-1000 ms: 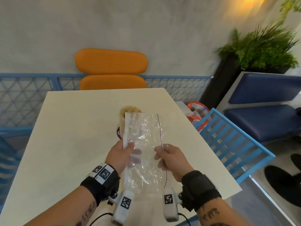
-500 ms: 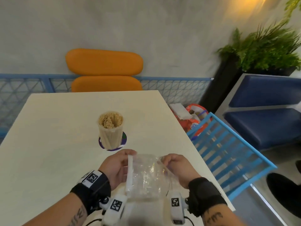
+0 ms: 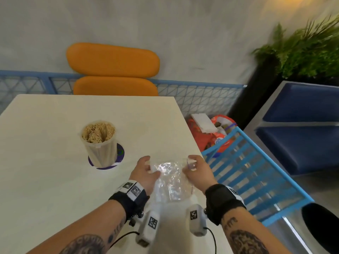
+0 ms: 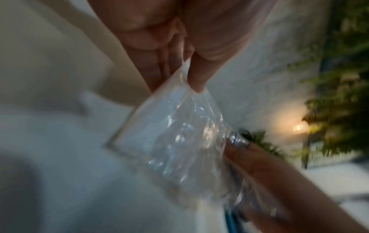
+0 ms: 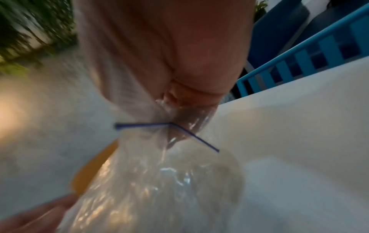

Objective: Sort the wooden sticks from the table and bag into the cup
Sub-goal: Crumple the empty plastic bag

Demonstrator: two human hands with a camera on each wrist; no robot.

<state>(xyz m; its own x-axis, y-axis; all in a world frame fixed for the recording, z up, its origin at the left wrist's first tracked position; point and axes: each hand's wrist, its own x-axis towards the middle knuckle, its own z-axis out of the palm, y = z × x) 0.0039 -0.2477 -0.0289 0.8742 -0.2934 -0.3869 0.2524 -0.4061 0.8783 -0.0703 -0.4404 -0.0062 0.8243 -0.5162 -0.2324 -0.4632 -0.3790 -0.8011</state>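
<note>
Clear bag (image 3: 170, 182) crumpled betw both hands; cup (image 3: 100, 142) packed w/ sticks.

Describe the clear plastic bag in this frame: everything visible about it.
The clear plastic bag is thin, crinkled and glossy, with a blue line along one edge. It looks empty; no sticks show inside. It is held between both hands near the table's front edge: the left hand pinches one side, and the right hand pinches the blue-lined edge. It lies right of the cup, apart from it.
</note>
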